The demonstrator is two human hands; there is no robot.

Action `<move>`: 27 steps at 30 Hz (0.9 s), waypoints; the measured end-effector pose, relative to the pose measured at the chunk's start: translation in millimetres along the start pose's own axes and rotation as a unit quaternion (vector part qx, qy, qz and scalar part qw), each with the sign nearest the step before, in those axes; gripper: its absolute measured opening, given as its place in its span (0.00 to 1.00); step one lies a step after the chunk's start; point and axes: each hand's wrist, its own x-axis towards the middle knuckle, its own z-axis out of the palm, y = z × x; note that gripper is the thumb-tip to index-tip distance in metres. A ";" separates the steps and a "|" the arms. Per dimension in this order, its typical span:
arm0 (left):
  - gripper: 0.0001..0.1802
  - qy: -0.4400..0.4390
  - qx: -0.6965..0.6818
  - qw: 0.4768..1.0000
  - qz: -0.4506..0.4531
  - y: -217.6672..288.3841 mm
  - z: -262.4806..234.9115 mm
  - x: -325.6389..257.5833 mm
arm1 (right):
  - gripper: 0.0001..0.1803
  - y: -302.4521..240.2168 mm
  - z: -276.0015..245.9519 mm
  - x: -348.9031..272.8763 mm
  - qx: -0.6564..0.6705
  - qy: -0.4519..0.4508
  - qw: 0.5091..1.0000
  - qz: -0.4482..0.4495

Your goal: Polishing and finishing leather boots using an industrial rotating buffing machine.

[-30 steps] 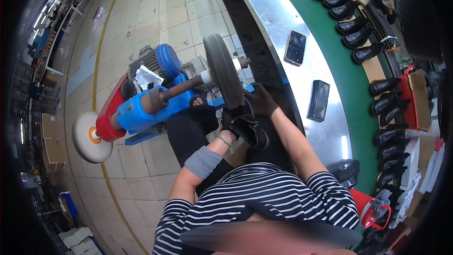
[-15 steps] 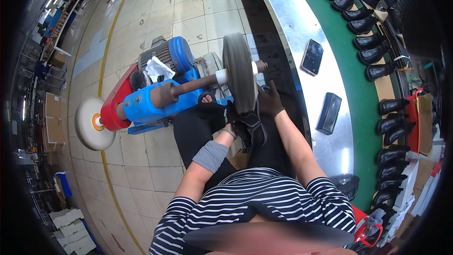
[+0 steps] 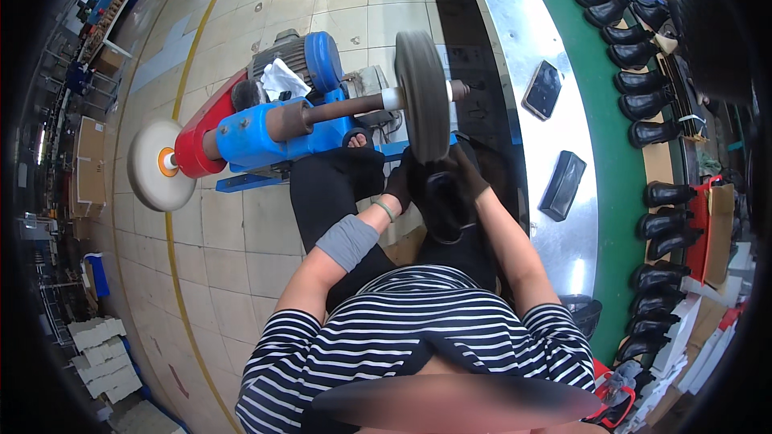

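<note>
Your left hand (image 3: pixel 400 181) and right hand (image 3: pixel 466 175), both in dark gloves, are closed around a black shoe (image 3: pixel 445 207) and hold it against the lower edge of the grey buffing wheel (image 3: pixel 421 95), just above your lap. The shoe looks like dark, smooth leather with a rounded opening, probably light but a little slippery, and soft in the upper. I think you should grip it at the firm sole and heel sides, with fingers away from the wheel.
</note>
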 end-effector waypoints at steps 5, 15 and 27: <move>0.17 0.149 0.045 0.975 -0.159 49.0 122.6 -44.7 | 0.35 17.8 -7.6 -89.5 -0.196 0.102 0.969 -0.112; 0.27 -0.002 -0.331 0.938 -0.104 89.5 138.5 -19.3 | 0.12 57.3 -26.7 -84.4 -0.241 0.280 0.895 -0.251; 0.29 -0.011 -0.346 0.934 -0.088 81.9 131.7 -31.5 | 0.24 64.2 -57.5 -117.9 -0.514 0.188 0.778 -0.309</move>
